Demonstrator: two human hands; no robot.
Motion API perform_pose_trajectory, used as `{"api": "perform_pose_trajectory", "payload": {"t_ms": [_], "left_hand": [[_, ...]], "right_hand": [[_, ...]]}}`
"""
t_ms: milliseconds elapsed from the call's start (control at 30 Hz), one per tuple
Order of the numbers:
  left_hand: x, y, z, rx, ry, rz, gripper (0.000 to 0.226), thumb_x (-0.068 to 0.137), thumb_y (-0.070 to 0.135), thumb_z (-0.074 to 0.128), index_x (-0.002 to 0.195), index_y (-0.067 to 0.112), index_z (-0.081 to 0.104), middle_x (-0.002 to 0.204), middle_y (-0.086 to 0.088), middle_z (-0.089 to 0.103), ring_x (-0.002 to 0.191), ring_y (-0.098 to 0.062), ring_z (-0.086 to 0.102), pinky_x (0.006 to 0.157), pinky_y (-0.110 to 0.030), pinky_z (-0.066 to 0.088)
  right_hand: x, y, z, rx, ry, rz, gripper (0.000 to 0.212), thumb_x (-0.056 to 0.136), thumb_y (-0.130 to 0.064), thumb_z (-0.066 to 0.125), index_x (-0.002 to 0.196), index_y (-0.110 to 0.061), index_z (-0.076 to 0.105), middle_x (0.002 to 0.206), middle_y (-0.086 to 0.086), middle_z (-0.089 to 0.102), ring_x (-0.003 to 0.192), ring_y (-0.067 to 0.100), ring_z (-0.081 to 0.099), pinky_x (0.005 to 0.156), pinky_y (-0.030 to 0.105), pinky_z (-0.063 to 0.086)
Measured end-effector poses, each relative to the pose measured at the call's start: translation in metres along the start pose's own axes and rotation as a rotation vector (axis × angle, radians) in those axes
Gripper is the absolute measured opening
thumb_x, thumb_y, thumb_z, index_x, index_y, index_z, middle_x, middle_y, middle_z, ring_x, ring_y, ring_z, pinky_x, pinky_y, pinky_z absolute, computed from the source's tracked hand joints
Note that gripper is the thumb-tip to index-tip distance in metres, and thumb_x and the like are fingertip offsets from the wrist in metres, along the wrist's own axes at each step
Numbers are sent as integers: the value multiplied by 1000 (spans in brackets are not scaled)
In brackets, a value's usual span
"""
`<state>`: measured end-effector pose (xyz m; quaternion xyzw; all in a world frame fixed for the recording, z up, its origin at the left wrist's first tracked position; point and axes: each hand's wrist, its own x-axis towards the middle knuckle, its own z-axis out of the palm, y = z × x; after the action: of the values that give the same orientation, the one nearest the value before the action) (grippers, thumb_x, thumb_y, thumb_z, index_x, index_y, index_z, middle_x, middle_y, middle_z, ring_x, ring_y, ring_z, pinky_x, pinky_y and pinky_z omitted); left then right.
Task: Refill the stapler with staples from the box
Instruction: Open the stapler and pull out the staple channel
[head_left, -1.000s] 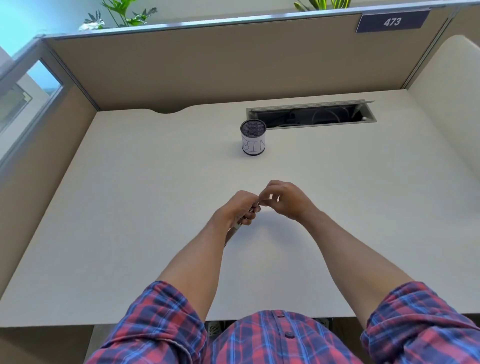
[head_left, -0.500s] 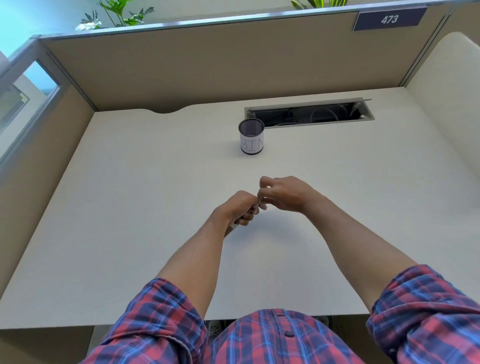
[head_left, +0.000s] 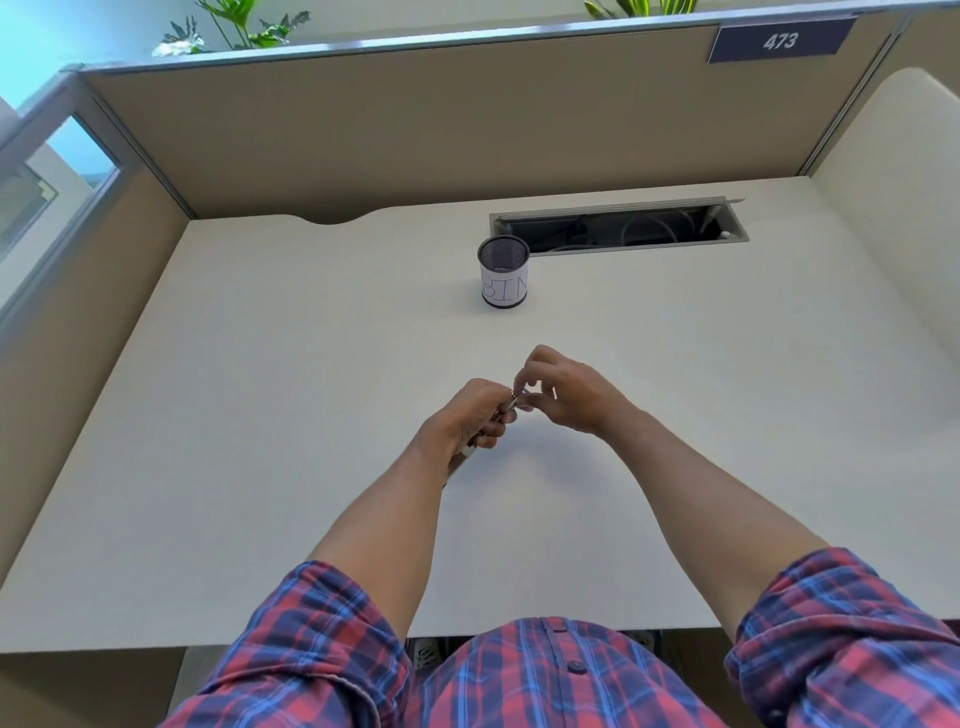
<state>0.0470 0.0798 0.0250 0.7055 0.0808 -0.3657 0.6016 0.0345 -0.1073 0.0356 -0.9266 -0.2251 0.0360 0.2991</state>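
Observation:
My left hand (head_left: 467, 415) grips a small stapler (head_left: 508, 409) above the middle of the white desk (head_left: 249, 426). Only the stapler's metal front end and a pale rear tip below my palm show; the fingers hide the rest. My right hand (head_left: 574, 395) meets it from the right, thumb and fingertips pinching at the stapler's front end. What sits between those fingertips is too small to make out. No staple box is in view.
A black mesh cup labelled BIN (head_left: 503, 274) stands behind my hands. An open cable slot (head_left: 618, 225) runs along the desk's back edge to its right. Beige partition walls enclose the desk on three sides.
My right hand's fingers have shifted at the stapler's tip, the index finger now raised higher. My left hand keeps the same grip in almost the same place.

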Motion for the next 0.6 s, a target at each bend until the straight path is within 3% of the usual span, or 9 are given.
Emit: {"api": "perform_pose_trajectory", "payload": {"t_ms": [167, 300, 400, 600], "left_hand": [[3, 3, -1, 34, 26, 9, 42, 75, 18, 54, 103, -8, 72, 63, -2, 47, 47, -13, 29, 47, -23, 20], [0, 2, 6, 32, 57, 47, 11, 85, 7, 43, 88, 8, 54, 68, -6, 45, 45, -12, 30, 47, -22, 21], [1, 2, 8, 23, 69, 59, 8, 89, 6, 42, 86, 12, 47, 68, -6, 44, 45, -13, 28, 48, -22, 20], [4, 1, 4, 17, 55, 49, 12, 83, 6, 41, 83, 9, 51, 67, -5, 45, 45, -13, 28, 47, -22, 20]], "right_hand": [[-2, 3, 5, 125, 104, 87, 9, 86, -15, 82, 90, -16, 74, 97, -2, 64, 68, 25, 63, 71, 47, 56], [-5, 3, 11, 217, 145, 129, 15, 83, -12, 82, 88, -22, 71, 91, -9, 67, 66, 22, 63, 69, 45, 56], [-8, 1, 17, 268, 192, 142, 22, 84, -11, 80, 93, -26, 66, 88, -13, 68, 62, 22, 61, 65, 44, 56], [-6, 0, 16, 163, 162, 114, 41, 85, -12, 78, 116, -32, 61, 94, -21, 65, 63, 11, 58, 69, 33, 53]]}}
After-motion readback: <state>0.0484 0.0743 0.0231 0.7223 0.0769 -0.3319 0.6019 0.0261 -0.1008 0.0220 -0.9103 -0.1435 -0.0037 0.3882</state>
